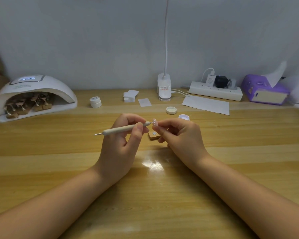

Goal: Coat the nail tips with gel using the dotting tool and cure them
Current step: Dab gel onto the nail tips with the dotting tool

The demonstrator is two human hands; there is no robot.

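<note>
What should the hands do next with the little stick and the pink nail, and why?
Probably dab the dotting tool gently across the nail tip. The left hand grips the tool with its point right at the nail, which the right hand pinches. The open gel pot sits just behind, ready for another dip.

Two hands work at centre: the left hand (121,135) and right hand (181,135). One dotting tool (123,129), one nail tip (155,123). One curing lamp (34,95) at ten o'clock. One open gel pot (184,117), one loose lid (171,110). One closed jar (95,101) at eleven. One power strip (216,91), one tissue box (264,91) at two.
</note>
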